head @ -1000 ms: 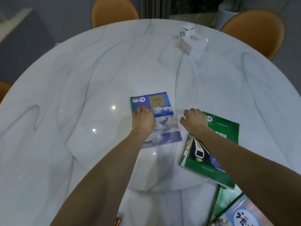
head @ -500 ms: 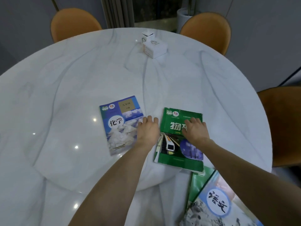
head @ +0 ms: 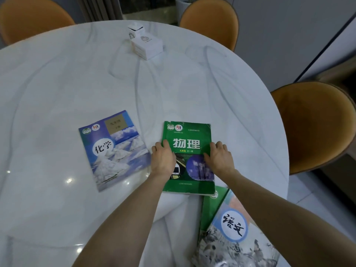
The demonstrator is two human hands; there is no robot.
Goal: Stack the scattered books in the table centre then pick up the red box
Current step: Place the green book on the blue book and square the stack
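A green book (head: 189, 143) lies flat on the white marble table (head: 173, 89), right of centre. My left hand (head: 163, 159) grips its left edge with the thumb on the cover. My right hand (head: 219, 158) holds its right edge, fingers on the cover. A blue book (head: 113, 149) lies flat to the left, apart from both hands. At the near right edge, a grey-and-blue book (head: 233, 237) rests on another green book (head: 211, 207). No red box is in view.
Two white boxes (head: 147, 45) stand together at the far side of the table. Orange chairs stand around it: far left (head: 32, 18), far right (head: 210, 24) and right (head: 312, 126). The table's right edge runs close to the books.
My left hand has left the blue book and moved onto the green book's left edge. My right hand has shifted to its right edge. The green book now lies squarer to me.
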